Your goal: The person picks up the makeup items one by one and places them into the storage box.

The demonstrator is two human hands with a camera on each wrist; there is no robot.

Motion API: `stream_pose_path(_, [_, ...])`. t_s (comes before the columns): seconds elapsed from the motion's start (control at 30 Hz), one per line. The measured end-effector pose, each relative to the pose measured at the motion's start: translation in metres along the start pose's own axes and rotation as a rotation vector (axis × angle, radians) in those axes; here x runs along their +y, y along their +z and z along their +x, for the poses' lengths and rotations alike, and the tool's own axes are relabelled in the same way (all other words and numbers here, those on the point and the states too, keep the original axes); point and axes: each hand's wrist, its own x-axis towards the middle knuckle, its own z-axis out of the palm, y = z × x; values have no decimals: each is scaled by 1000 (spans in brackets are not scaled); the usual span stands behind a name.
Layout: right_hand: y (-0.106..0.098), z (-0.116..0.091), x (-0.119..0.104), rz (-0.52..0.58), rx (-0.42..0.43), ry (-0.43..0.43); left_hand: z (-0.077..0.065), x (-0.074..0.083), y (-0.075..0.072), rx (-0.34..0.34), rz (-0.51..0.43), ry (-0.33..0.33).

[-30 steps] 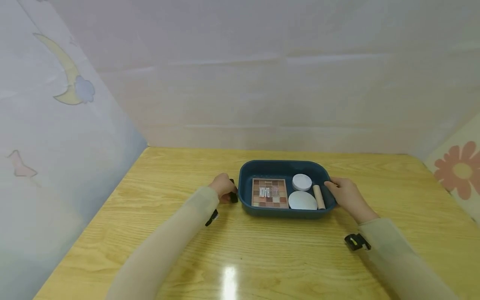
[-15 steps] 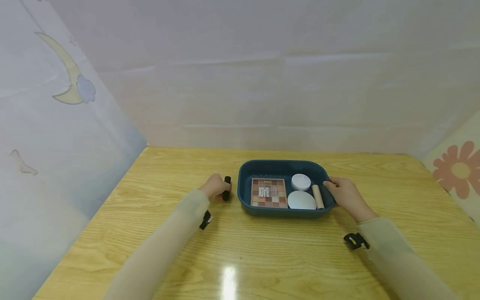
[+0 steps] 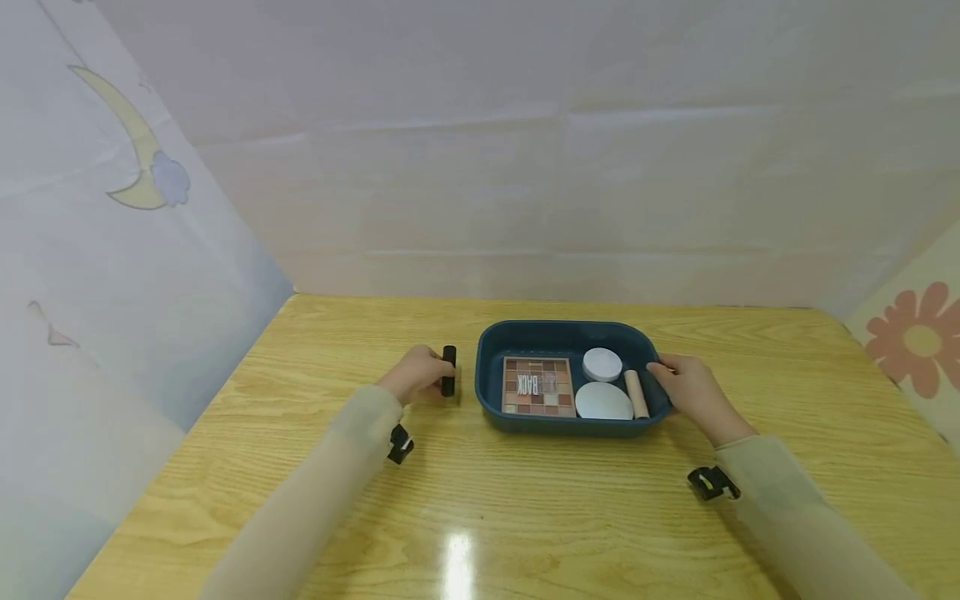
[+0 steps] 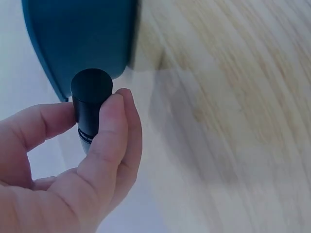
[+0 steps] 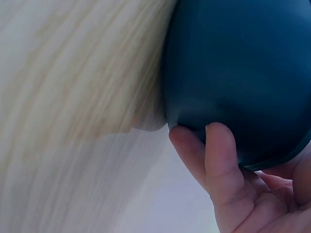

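Observation:
Between thumb and fingers, my left hand pinches a slim black cosmetic tube, held upright just left of the dark blue basin. In the left wrist view the tube's round black end faces the camera, with ridged rings below it. My right hand grips the basin's right end, thumb over the rim and fingers against the outer wall. Inside the basin lie an eyeshadow palette marked BACK, a small white round case, a larger white disc and a beige tube.
The basin stands on a yellow wood-grain table. A pale wall covering rises behind the table's back edge, and a printed sheet with a moon borders the left side. Both wrists carry black straps.
My left hand has moved left, away from the basin's left end, carrying the black cosmetic tube, which shows more fully now. The right hand keeps its grip on the basin.

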Motion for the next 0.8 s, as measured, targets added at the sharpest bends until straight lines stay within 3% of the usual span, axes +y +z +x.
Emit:
stream_pose_path(0.27, [0, -1, -1, 3, -3, -8, -7, 5, -9, -24, 33, 33])
stream_pose_path(0.8, [0, 0, 0, 29, -15, -1, -19, 22, -15, -58, -39, 29])
